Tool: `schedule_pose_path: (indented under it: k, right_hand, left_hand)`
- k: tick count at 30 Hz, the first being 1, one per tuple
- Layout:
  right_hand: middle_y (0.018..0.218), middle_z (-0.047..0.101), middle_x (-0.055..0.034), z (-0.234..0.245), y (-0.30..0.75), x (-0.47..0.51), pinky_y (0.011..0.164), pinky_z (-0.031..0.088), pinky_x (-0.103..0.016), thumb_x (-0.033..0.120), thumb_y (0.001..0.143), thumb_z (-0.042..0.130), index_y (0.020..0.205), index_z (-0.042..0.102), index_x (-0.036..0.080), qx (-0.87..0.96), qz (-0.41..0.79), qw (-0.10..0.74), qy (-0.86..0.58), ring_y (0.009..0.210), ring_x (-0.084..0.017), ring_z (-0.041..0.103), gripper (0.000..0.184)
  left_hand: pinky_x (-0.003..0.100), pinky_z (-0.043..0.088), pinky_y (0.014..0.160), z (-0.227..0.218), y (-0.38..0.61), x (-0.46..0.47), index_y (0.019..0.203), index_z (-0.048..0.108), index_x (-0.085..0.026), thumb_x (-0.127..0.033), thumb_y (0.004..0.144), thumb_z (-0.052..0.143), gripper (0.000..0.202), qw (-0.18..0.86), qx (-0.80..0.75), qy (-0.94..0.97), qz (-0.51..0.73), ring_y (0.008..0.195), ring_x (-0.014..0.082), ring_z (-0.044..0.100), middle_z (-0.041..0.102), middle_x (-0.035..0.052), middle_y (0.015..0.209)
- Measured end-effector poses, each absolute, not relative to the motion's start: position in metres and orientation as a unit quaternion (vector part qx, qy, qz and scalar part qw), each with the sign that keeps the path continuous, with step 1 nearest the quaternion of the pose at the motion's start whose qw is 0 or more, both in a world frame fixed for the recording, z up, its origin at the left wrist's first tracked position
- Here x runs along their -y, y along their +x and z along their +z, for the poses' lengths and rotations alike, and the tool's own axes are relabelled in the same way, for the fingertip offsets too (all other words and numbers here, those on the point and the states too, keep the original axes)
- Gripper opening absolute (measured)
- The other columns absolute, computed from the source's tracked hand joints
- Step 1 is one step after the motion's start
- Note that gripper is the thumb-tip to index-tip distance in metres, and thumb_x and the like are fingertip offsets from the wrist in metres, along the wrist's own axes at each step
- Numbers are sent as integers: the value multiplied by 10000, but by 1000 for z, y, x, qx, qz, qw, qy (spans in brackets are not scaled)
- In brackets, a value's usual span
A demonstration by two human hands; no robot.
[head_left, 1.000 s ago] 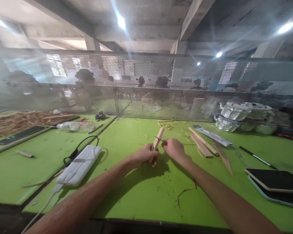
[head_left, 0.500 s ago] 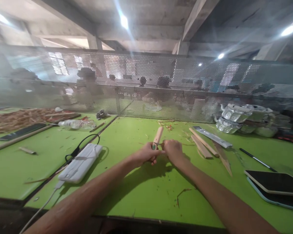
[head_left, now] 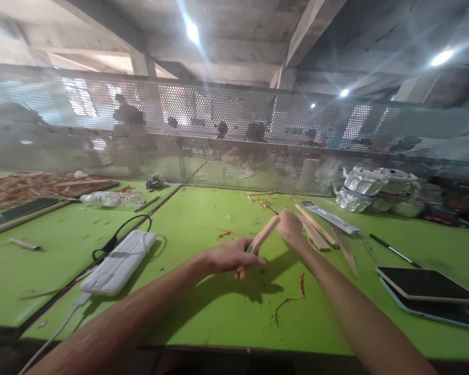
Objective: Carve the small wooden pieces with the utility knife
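My left hand (head_left: 229, 257) is closed round the lower end of a pale wooden stick (head_left: 264, 234) that slants up to the right over the green table (head_left: 203, 219). A bit of green shows at the grip. My right hand (head_left: 290, 226) is closed at the stick's upper end, fingers pinched; a thin dark tool seems to poke out behind it, too small to name. Red and green shavings (head_left: 301, 284) lie on the table below the hands.
A white power bank (head_left: 119, 261) with a black cable lies to the left. Wooden strips (head_left: 315, 232) and a silver strip (head_left: 330, 217) lie right of my hands, then a black pen (head_left: 393, 250) and stacked tablets (head_left: 428, 286). Foil trays (head_left: 377, 190) and a perforated metal screen (head_left: 234, 135) stand behind.
My right hand has slid from the stick's middle up to its far end. The stick has tilted further right. A red shaving now lies below my right wrist.
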State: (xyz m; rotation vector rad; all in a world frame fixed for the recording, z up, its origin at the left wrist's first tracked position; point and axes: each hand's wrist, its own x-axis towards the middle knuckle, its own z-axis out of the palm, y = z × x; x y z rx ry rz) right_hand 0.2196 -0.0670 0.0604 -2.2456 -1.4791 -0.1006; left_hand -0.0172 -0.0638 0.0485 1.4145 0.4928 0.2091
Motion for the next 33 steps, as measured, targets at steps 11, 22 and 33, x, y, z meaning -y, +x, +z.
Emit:
schedule_pose_path:
  k: [11, 22, 33]
  right_hand:
    - [688, 759, -77, 65, 165, 87, 562, 414, -265, 216, 926, 580, 744, 789, 186, 644, -18, 184, -743, 629, -214, 674, 279]
    - [843, 835, -131, 58, 142, 93, 639, 531, -271, 297, 1032, 561, 961, 885, 186, 663, -49, 52, -745, 775, -258, 791, 350]
    - [836, 827, -135, 51, 150, 89, 661, 535, -275, 306, 1039, 619, 963, 873, 155, 681, -46, 66, -728, 759, -246, 774, 305]
  left_hand:
    - [164, 444, 476, 48, -27, 44, 1018, 624, -139, -195, 1008, 714, 106, 764, -261, 556, 197, 522, 46, 532, 616, -31, 731]
    - [166, 486, 491, 49, -21, 58, 924, 649, -123, -206, 1014, 698, 132, 751, -242, 574, 218, 517, 47, 550, 603, -32, 692]
    - [157, 500, 469, 50, -18, 63, 844, 654, -119, -245, 998, 759, 225, 741, -277, 580, 193, 498, 54, 558, 595, -36, 646]
